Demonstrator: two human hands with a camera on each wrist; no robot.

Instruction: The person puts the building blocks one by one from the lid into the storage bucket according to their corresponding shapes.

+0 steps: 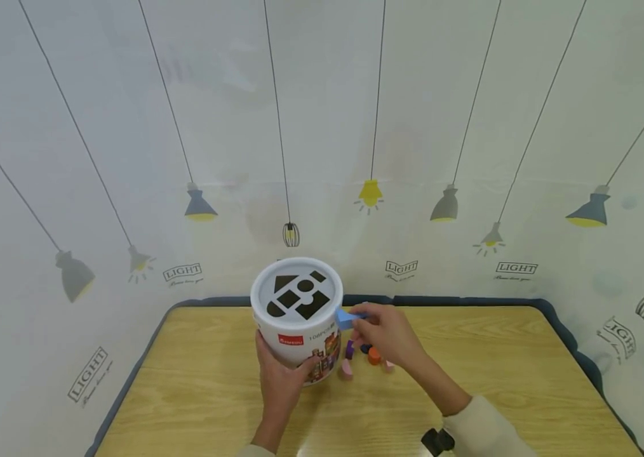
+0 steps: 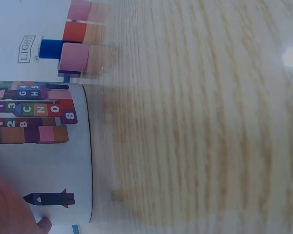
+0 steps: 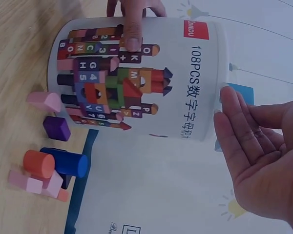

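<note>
A white printed bucket (image 1: 293,336) stands on the table, its lid (image 1: 265,289) cut with several shaped holes. My left hand (image 1: 282,381) grips the front of the bucket, thumb across the printed picture. Beside the lid's right edge, my right hand (image 1: 387,333) pinches a light blue block (image 1: 345,318) between thumb and fingers. In the right wrist view that block (image 3: 245,92) is partly hidden behind the fingers. Behind and right of the bucket lie an orange cylinder (image 3: 39,164), a blue cylinder (image 3: 71,163), a purple block (image 3: 57,128) and a pink half-round block (image 3: 45,101).
The wooden table (image 1: 196,393) reaches back to a wall covering (image 1: 322,127) printed with hanging lamps. More pink blocks (image 3: 25,182) lie near the cylinders. A small black object (image 1: 437,440) shows by the right sleeve (image 1: 488,428).
</note>
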